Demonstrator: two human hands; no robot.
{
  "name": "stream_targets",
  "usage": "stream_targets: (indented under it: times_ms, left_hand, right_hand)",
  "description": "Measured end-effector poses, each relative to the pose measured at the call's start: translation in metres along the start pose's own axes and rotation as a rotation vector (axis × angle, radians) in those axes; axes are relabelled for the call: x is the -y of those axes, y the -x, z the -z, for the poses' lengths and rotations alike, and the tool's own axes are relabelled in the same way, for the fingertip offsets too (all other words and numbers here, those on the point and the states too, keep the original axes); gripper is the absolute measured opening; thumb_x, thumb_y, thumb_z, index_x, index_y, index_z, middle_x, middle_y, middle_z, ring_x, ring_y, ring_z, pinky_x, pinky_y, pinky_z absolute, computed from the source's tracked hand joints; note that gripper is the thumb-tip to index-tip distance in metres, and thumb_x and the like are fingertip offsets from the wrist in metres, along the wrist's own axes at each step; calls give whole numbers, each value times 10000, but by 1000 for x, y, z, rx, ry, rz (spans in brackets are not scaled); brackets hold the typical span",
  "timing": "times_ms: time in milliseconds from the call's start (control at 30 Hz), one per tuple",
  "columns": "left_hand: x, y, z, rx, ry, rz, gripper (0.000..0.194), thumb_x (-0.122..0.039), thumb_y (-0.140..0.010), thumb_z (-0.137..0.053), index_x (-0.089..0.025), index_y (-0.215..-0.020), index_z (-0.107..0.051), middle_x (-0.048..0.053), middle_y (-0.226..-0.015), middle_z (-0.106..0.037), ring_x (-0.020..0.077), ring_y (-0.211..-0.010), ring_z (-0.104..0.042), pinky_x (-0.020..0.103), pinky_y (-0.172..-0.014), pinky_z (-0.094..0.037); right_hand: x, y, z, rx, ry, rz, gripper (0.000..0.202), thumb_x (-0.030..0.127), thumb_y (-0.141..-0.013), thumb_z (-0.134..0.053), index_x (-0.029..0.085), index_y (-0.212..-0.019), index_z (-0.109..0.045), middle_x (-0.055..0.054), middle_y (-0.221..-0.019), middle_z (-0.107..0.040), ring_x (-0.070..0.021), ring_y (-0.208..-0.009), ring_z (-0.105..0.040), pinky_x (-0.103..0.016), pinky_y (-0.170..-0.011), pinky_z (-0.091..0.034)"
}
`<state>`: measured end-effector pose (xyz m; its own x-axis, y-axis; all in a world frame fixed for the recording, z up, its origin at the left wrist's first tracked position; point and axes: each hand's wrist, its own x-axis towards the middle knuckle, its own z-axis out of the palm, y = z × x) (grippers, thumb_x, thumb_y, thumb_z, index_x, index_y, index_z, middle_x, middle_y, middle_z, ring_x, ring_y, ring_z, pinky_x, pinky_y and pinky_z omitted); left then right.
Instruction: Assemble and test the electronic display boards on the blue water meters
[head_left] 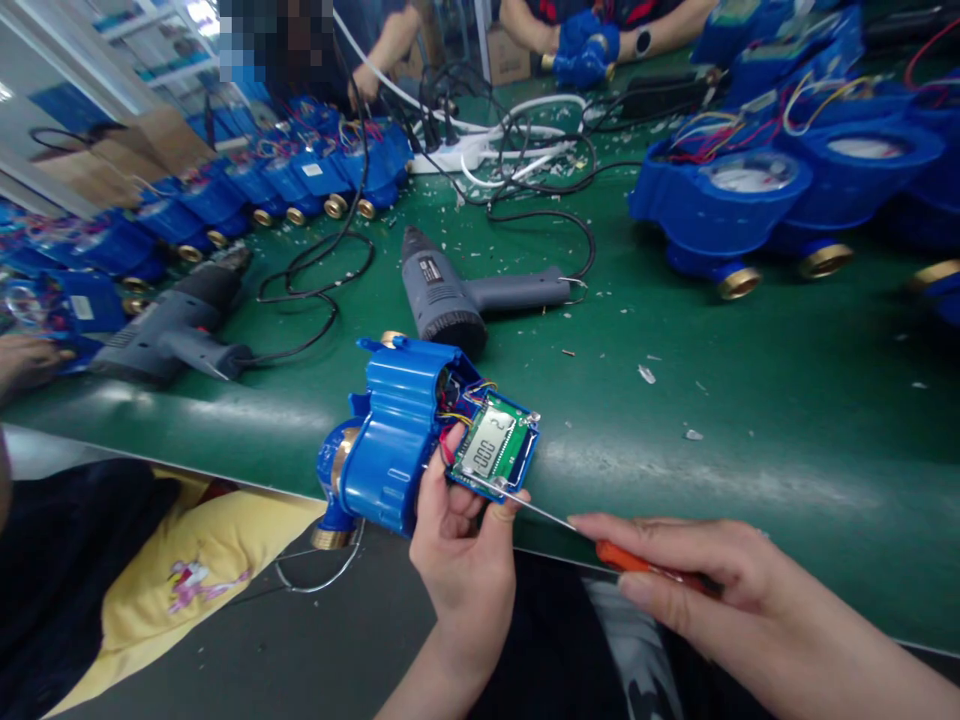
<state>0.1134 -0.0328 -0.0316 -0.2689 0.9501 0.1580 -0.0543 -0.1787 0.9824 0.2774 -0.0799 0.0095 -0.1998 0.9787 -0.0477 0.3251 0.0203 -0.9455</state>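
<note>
My left hand [466, 555] grips a small blue-edged display module [491, 445], a green circuit board with an LCD that shows digits. Thin coloured wires run from it into a blue water meter [397, 430], which lies on its side at the table's front edge. Between the fingers of my right hand [720, 590] is the orange handle of a screwdriver [630, 558]. Its thin metal shaft reaches left across the near edge of the module; whether the tip touches a screw I cannot make out.
A grey heat gun [450, 295] lies behind the meter, and a grey power tool [176, 325] rests at left. Blue meters [720, 200] stand right and back left. Cables surround a white power strip [450, 155]. Co-workers' hands [577, 45] are across the green table [645, 450] and at left.
</note>
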Motion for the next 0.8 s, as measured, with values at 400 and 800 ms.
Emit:
stream_targets:
  times_ms: [400,800]
  left_hand:
    - [1,1,6,32,-17,15,612,-33,-670,-803,-262,-1212,-632,18,-1088,-746,183,-954,-713,168,-837,-563]
    - [-1,2,8,42,-11,3,602,-9,-682,-781,-255,-1209,-628,20,-1132,-729,185,-976,-702,168,-843,-563]
  right_hand:
    - [-6,9,12,-122,869,490,467,15,-862,-336,162,-1247,-556,-15,-724,-592,-142,-529,-590,-250,-420,-437]
    - [6,-1,7,-6,136,37,342,161,-895,-490,270,-1134,-708,2,-870,-728,-128,-764,-701,-158,-620,-560]
